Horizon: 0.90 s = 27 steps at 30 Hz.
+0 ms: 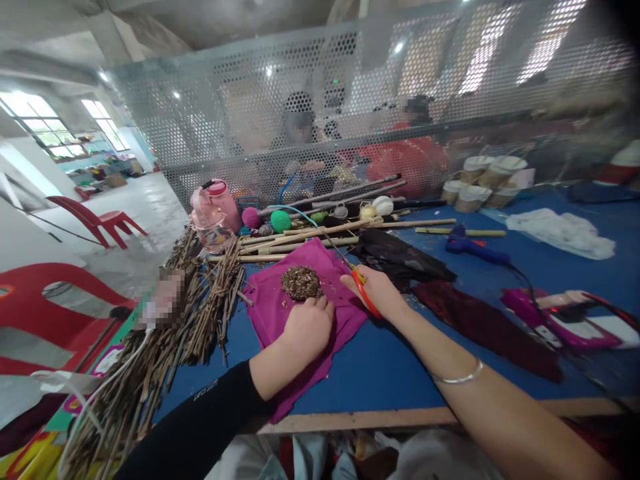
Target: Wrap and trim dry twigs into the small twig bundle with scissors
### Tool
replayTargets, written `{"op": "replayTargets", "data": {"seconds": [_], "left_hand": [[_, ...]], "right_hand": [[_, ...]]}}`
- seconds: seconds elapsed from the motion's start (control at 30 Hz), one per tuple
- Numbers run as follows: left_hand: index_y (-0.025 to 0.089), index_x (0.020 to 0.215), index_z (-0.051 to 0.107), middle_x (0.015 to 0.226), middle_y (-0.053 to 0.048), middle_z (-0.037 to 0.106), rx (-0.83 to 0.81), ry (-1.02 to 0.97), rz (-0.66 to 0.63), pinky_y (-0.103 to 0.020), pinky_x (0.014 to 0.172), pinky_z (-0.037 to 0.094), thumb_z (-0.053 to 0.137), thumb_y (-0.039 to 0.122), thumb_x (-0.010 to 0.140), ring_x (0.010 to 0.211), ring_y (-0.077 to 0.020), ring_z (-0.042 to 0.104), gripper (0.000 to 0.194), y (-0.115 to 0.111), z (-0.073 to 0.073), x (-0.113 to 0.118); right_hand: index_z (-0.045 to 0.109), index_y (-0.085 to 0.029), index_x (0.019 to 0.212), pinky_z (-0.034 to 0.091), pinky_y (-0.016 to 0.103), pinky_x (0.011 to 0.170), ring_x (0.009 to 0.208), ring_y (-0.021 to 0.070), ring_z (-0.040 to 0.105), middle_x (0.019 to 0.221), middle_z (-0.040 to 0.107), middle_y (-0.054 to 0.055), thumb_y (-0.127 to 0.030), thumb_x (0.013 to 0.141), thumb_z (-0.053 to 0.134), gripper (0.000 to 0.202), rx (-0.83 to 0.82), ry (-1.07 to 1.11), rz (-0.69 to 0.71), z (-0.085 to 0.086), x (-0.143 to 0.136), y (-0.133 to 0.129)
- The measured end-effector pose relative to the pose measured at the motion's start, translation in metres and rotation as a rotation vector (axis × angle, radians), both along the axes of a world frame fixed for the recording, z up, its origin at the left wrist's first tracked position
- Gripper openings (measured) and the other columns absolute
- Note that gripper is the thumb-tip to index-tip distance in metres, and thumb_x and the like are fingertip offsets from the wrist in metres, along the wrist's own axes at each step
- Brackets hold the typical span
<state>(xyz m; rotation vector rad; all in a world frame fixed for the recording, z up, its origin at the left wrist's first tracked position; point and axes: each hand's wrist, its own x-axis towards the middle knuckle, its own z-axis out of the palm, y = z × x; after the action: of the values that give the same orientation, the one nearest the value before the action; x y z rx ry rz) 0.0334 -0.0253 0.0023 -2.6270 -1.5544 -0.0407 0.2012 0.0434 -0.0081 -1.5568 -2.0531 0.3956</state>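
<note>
A magenta cloth lies spread on the blue table, with a round clump of brown plant bits on it and loose crumbs around. My left hand rests on the cloth at the clump's lower right edge, its fingers curled; what they hold, if anything, is hidden. Orange-handled scissors are in my right hand, to the right of the clump. Their blades point up and left over the cloth's far right part.
Bundles of twigs lie on the left. Yarn balls, sticks and a pink bottle stand behind. Dark fabric, a blue glue gun and paper cups are on the right. People sit beyond a perforated metal screen.
</note>
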Motion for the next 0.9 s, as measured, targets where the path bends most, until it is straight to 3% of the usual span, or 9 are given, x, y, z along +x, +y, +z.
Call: {"op": "replayTargets", "data": {"seconds": [0.1, 0.2, 0.3, 0.37, 0.43, 0.5, 0.63, 0.77, 0.9], "left_hand": [[0.020, 0.113, 0.052, 0.119, -0.008, 0.053, -0.008, -0.080, -0.022, -0.027, 0.072, 0.046, 0.036, 0.014, 0.084, 0.088, -0.0168, 0.056, 0.034, -0.010, 0.005, -0.012], [0.022, 0.108, 0.056, 0.108, -0.006, 0.060, -0.054, -0.192, 0.037, -0.025, 0.077, 0.045, 0.036, 0.019, 0.085, 0.088, -0.0150, 0.058, 0.031, -0.013, 0.018, -0.034], [0.020, 0.088, 0.064, 0.085, -0.007, 0.066, -0.096, -0.201, 0.306, -0.028, 0.076, 0.044, 0.039, 0.025, 0.084, 0.081, -0.0175, 0.061, 0.026, -0.012, 0.038, -0.076], [0.019, 0.087, 0.064, 0.085, -0.009, 0.066, -0.055, -0.177, 0.527, -0.029, 0.077, 0.043, 0.043, 0.026, 0.082, 0.084, -0.0196, 0.061, 0.023, -0.012, 0.049, -0.113], [0.016, 0.087, 0.064, 0.087, -0.013, 0.065, 0.032, -0.129, 0.771, -0.031, 0.077, 0.043, 0.050, 0.033, 0.077, 0.088, -0.0236, 0.060, 0.024, -0.011, 0.051, -0.147], [0.012, 0.092, 0.062, 0.092, -0.017, 0.064, 0.039, -0.108, 0.928, -0.032, 0.077, 0.043, 0.056, 0.043, 0.070, 0.090, -0.0267, 0.059, 0.038, -0.011, 0.046, -0.172], [0.013, 0.089, 0.065, 0.088, -0.015, 0.066, -0.072, -0.211, 0.908, -0.030, 0.077, 0.042, 0.059, 0.032, 0.067, 0.088, -0.0253, 0.060, 0.030, -0.009, 0.028, -0.192], [0.012, 0.085, 0.067, 0.084, -0.012, 0.067, -0.045, -0.441, 0.820, -0.027, 0.074, 0.042, 0.050, 0.030, 0.071, 0.082, -0.0221, 0.061, 0.028, -0.009, 0.025, -0.193], [0.010, 0.084, 0.067, 0.071, -0.006, 0.067, -0.083, -0.734, 0.812, -0.026, 0.068, 0.043, 0.044, 0.028, 0.074, 0.071, -0.0185, 0.060, 0.031, -0.010, 0.019, -0.192]], "right_hand": [[0.042, -0.021, 0.065, 0.032, 0.021, 0.050, 0.050, 0.0118, 0.045, 0.058, 0.051, 0.000, -0.056, 0.076, 0.040, 0.037, -0.010, 0.001, 0.024, -0.002, 0.000, 0.000], [0.042, -0.022, 0.064, 0.033, 0.021, 0.050, 0.050, 0.0122, 0.046, 0.056, 0.051, -0.001, -0.057, 0.075, 0.040, 0.037, -0.020, 0.005, 0.018, -0.003, 0.000, 0.000], [0.039, -0.022, 0.060, 0.032, 0.021, 0.047, 0.046, 0.0118, 0.044, 0.051, 0.048, -0.002, -0.059, 0.074, 0.039, 0.039, -0.018, -0.001, 0.015, -0.003, 0.000, 0.001], [0.041, -0.022, 0.060, 0.033, 0.021, 0.047, 0.046, 0.0116, 0.043, 0.050, 0.048, -0.002, -0.059, 0.074, 0.039, 0.040, -0.013, 0.016, 0.038, -0.002, 0.000, 0.002], [0.041, -0.022, 0.060, 0.032, 0.021, 0.046, 0.044, 0.0114, 0.042, 0.048, 0.047, -0.003, -0.060, 0.073, 0.041, 0.040, -0.009, 0.014, 0.038, -0.002, -0.001, 0.002], [0.040, -0.022, 0.059, 0.032, 0.021, 0.045, 0.044, 0.0113, 0.041, 0.047, 0.046, -0.003, -0.061, 0.072, 0.042, 0.041, -0.006, 0.010, 0.038, -0.003, -0.001, 0.002], [0.039, -0.022, 0.058, 0.031, 0.021, 0.044, 0.043, 0.0103, 0.038, 0.046, 0.042, -0.004, -0.062, 0.072, 0.040, 0.043, 0.030, 0.004, 0.039, -0.006, -0.002, 0.002], [0.038, -0.021, 0.057, 0.031, 0.021, 0.044, 0.044, 0.0094, 0.035, 0.047, 0.040, -0.005, -0.063, 0.073, 0.039, 0.044, 0.055, 0.005, 0.048, -0.008, -0.001, 0.003], [0.039, -0.021, 0.058, 0.031, 0.020, 0.044, 0.044, 0.0096, 0.035, 0.046, 0.039, -0.005, -0.064, 0.072, 0.039, 0.045, 0.039, -0.006, 0.046, -0.009, -0.001, 0.004]]}}
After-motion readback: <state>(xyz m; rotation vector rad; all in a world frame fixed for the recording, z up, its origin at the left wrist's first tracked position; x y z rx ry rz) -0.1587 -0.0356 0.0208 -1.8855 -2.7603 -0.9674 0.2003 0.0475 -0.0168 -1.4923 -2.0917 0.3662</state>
